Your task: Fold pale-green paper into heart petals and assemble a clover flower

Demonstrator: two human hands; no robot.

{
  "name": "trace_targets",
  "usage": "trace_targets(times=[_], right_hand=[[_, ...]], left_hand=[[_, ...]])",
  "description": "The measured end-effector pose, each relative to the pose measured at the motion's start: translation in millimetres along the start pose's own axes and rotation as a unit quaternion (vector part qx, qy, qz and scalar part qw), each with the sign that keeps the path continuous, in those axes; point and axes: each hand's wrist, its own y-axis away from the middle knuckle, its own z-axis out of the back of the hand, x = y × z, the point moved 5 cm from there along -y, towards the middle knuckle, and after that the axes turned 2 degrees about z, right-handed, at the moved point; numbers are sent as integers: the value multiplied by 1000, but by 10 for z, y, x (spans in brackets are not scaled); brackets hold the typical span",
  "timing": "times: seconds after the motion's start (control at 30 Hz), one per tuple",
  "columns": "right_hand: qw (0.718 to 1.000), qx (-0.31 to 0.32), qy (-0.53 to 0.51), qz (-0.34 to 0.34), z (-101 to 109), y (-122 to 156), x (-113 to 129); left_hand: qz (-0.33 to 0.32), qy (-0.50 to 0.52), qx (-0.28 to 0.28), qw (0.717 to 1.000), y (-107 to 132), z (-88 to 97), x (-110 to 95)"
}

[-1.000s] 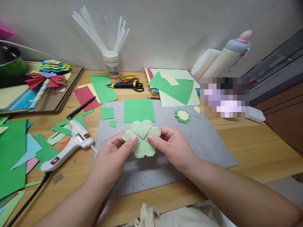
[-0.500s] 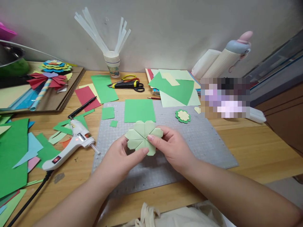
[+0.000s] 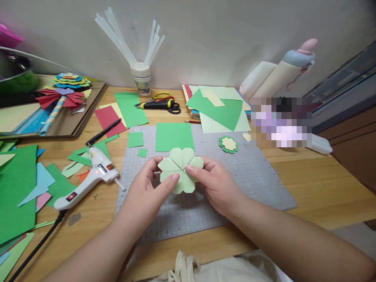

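Observation:
A pale green folded paper flower with broad petals is held up over the grey cutting mat. My left hand grips its left side, thumb on the front and fingers behind. From the right, my right hand pinches it, the thumb pressed near the centre where the creases meet. The fingers behind the paper are partly hidden. Just beyond the flower lies a green paper square. A smaller flower, dark green with a cream centre, rests on the mat to the right.
On the left lies a glue gun with its cord, among paper scraps. A black pen, scissors, and a cutter lie behind. Paper cups hold white sticks. Paper sheets and a bottle are back right.
The paper flower has turned slightly and sits a little higher between my hands. My left thumb has shifted a little up and left on it. The view has moved slightly.

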Motion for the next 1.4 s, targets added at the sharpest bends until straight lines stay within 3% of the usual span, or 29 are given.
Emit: trace_targets(times=[0.13,0.3,0.53,0.7,0.77,0.83,0.93,1.0,1.1,1.2,1.3,1.37,1.4], right_hand=[[1000,16,13,-18,-46,26,-17],[998,37,40,9,-88,45,9],[998,20,59,29,-43,28,32],[995,41,75,41,-80,44,50],[995,33,75,63,-61,50,78],[995,-3,58,84,6,47,117],[1000,6,-5,16,56,22,100],[992,89,-47,-80,-17,30,54],[978,159,-71,-119,-109,61,68],[988,114,-61,-88,-82,49,90],[994,74,-34,-75,-30,35,76],[996,63,-16,-67,-11,27,74],[996,63,-6,-60,-10,25,79]], left_hand=[[37,19,29,999,4,-14,38],[49,-4,17,999,18,2,36],[36,96,43,994,16,-40,1],[37,23,43,998,5,-53,9],[-28,-47,-4,998,22,20,-60],[-158,-149,-76,973,90,114,-211],[-363,-297,-129,873,265,143,-417],[-427,-347,-129,825,331,121,-451],[-438,-385,-113,804,322,73,-428],[-369,-360,-138,845,237,110,-393],[-208,-208,-181,938,113,258,-280],[-78,-49,-139,986,30,271,-139],[-21,18,-92,995,-1,228,-76]])
